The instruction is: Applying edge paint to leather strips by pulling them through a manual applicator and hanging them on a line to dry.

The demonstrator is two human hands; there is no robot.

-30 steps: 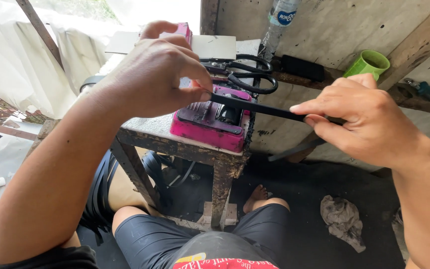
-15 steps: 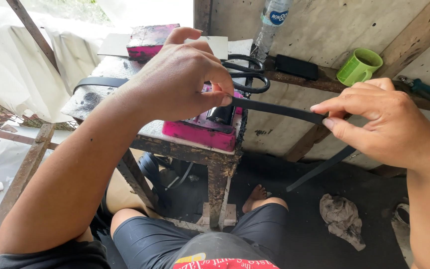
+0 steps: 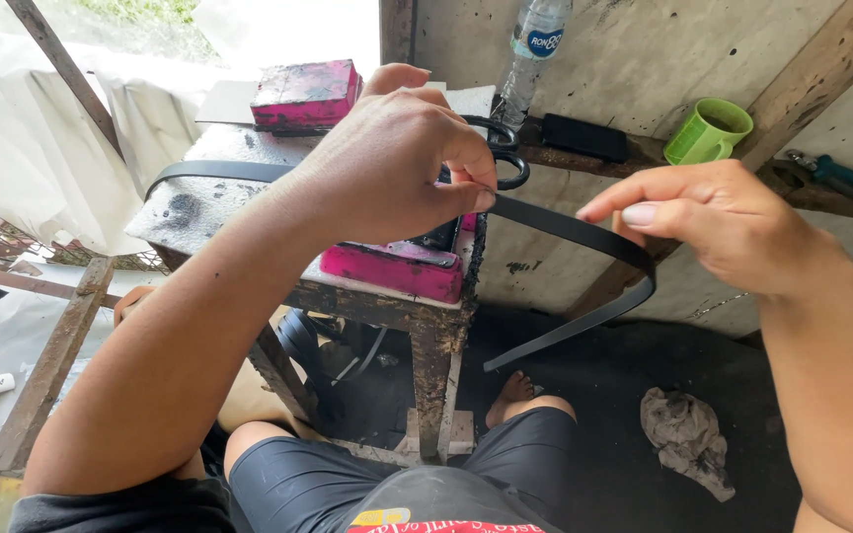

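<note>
View from a head-worn camera, looking down at a person seated at a small, stained wooden tabletop [image 3: 199, 202]. The left hand [image 3: 397, 158] is closed in a pinch, thumb and forefinger grasping 1 long black strap [image 3: 584, 229] just above a pink-stained block [image 3: 392, 268] at the tabletop's near edge. The strap runs from under the left forearm, across the tabletop, out to the right, then bends back and hangs toward the floor. The right hand [image 3: 718, 222] grips the strap at that bend, forefinger stretched along it, the other fingers curled around.

The step in hand appears to be feeding the strap over the block, held taut between both hands. The next move likely calls for a steady grip on both sides so the strap stays flat and does not twist.

Counted: 2 pink-stained blocks, the second [image 3: 306, 94] at the far edge; 1 pair of black scissors [image 3: 505, 148] behind the left hand; 1 clear bottle [image 3: 535, 44]; 1 green mug [image 3: 708, 130]; 1 dark flat object [image 3: 584, 136] on the ledge; 1 rag [image 3: 688, 434] on the floor.
</note>
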